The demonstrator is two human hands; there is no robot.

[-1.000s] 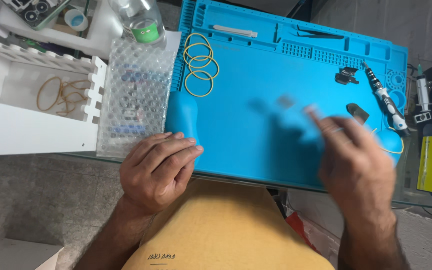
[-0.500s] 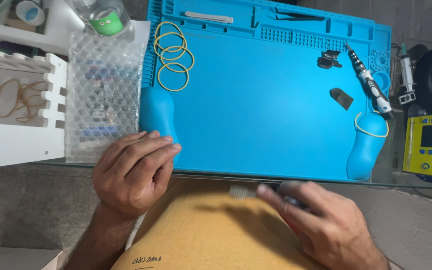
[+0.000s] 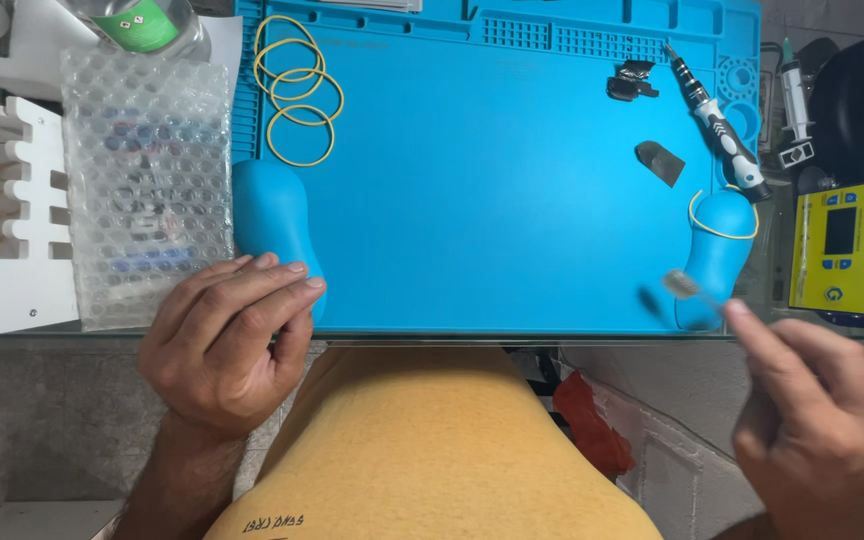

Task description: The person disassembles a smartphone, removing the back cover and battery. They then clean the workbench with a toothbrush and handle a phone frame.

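**Ana:** Where are the hands next to the blue mat (image 3: 492, 200)?

**Ben:** The left hand (image 3: 222, 345) rests at the mat's near left corner, on the edge of the counter (image 3: 42, 335). Its fingers (image 3: 272, 285) lie loosely curled and hold nothing. The tips touch the blue bump (image 3: 270, 225) on the mat's left side and the edge of the bubble wrap (image 3: 147, 185) just beside it.

**Ana:** And the right hand?

**Ben:** The right hand (image 3: 817, 420) is off the mat's near right corner. It pinches a small thin tool (image 3: 680, 285) between thumb and finger. The tool is blurry, so I cannot tell what kind it is. Its tip sits over the near end of the other blue bump (image 3: 717, 250).

**Ana:** Did anything change from half a second ago?

**Ben:** Yes. The right hand was low, in front of the yellow shirt (image 3: 432, 450). Now it has moved out to the right and up to the mat's edge, taking the tool along. The left hand stayed in its spot.

**Ana:** What else is on the mat?

**Ben:** Yellow rubber bands (image 3: 297, 90) lie at the far left corner. A screwdriver (image 3: 717, 125) lies at the far right, with two small dark pieces (image 3: 660, 162) close by. Past the mat's right edge is a yellow box (image 3: 847, 250) with a screen.
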